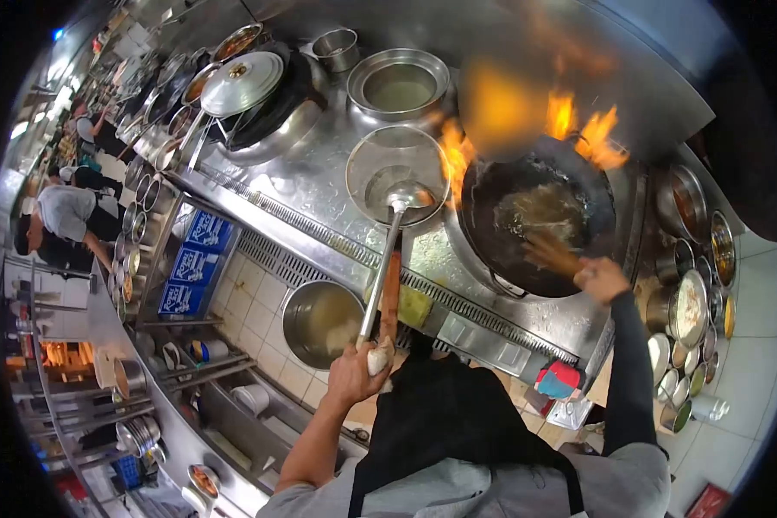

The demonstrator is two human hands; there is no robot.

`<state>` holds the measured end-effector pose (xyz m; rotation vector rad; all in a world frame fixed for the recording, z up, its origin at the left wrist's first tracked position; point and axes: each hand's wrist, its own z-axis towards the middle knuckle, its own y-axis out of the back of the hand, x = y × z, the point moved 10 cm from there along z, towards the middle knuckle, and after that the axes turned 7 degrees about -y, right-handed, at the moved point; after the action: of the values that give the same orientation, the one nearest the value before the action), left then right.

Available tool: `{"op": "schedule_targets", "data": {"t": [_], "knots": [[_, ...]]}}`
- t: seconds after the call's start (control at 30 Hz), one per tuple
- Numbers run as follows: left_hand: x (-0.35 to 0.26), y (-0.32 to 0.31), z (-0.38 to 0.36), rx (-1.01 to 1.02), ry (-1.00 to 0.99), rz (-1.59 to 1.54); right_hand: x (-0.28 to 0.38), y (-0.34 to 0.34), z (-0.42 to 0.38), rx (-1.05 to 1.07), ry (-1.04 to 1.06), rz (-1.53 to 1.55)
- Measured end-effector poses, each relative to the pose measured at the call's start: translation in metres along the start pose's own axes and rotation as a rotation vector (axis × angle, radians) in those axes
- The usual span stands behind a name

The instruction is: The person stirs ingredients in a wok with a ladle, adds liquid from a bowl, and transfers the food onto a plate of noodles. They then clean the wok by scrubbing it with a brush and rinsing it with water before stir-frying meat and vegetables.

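Observation:
My left hand point(358, 375) is closed around the long handle of a metal ladle point(380, 281) and the wooden handle of a round strainer point(354, 177). A whitish cloth point(380, 356) is bunched against the fingers. The ladle's bowl lies over the strainer, above the metal stove top. My right hand point(602, 281) grips a wooden wok brush point(551, 253), blurred by motion, its bristle end down in a dark wok point(492, 233). Brownish, bubbling liquid point(544, 211) sits in the wok. Flames point(600, 138) rise around the wok's far rim.
A pot of cloudy liquid point(293, 332) stands below the stove's front edge, left of my body. Behind the strainer is a wide metal pot point(363, 78). A lidded wok point(242, 84) is at the left; several seasoning containers point(689, 306) line the right. Another person point(65, 211) works far left.

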<state>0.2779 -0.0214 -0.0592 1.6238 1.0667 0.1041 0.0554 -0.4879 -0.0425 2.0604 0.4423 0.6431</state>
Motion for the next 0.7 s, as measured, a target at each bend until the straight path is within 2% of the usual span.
{"op": "schedule_targets", "data": {"t": [0.03,0.07,0.1,0.13,0.2,0.27,0.33,0.4,0.47,0.53,0.57,0.6,0.63,0.67,0.7], "knots": [[-0.002,-0.003,0.001,-0.019,-0.016,0.003,0.007,0.02,0.019,0.043,-0.057,-0.098],[-0.005,-0.004,0.003,-0.039,-0.038,0.007,0.004,0.022,0.06,-0.152,-0.008,-0.212],[-0.007,-0.005,0.005,-0.029,-0.034,-0.012,0.06,0.051,0.054,-0.208,0.052,-0.127],[-0.009,-0.007,0.006,-0.022,-0.038,-0.012,0.025,0.026,0.115,-0.256,-0.09,-0.071],[-0.011,-0.005,0.007,-0.069,-0.035,-0.053,0.05,0.013,0.138,-0.319,-0.171,-0.055],[-0.015,-0.004,0.008,-0.086,-0.054,-0.081,0.073,-0.009,0.102,-0.241,-0.28,0.004],[-0.02,-0.007,0.012,-0.104,-0.083,-0.122,0.078,-0.025,0.049,-0.229,-0.192,0.019],[-0.018,-0.005,0.012,-0.159,-0.123,-0.266,0.061,-0.021,-0.001,-0.14,-0.088,0.001],[-0.015,-0.008,0.014,-0.166,-0.127,-0.333,0.013,-0.006,-0.002,-0.067,-0.153,-0.187],[0.0,-0.029,0.009,-0.056,0.094,-0.805,-0.004,0.025,0.04,-0.155,-0.221,-0.214],[0.004,-0.036,0.009,-0.115,0.095,-1.014,-0.001,0.025,0.079,-0.168,-0.128,-0.22],[0.004,-0.036,0.01,-0.076,0.152,-1.142,0.006,0.028,0.107,-0.204,-0.187,-0.164],[0.007,-0.035,0.011,-0.143,0.131,-1.289,0.028,0.024,0.121,-0.241,-0.244,-0.111],[0.015,-0.037,0.014,-0.214,0.108,-1.436,0.068,0.021,0.104,-0.18,-0.238,-0.111],[0.037,-0.052,0.014,-0.189,0.184,-1.514,0.076,0.011,0.087,-0.207,-0.363,0.028]]}}
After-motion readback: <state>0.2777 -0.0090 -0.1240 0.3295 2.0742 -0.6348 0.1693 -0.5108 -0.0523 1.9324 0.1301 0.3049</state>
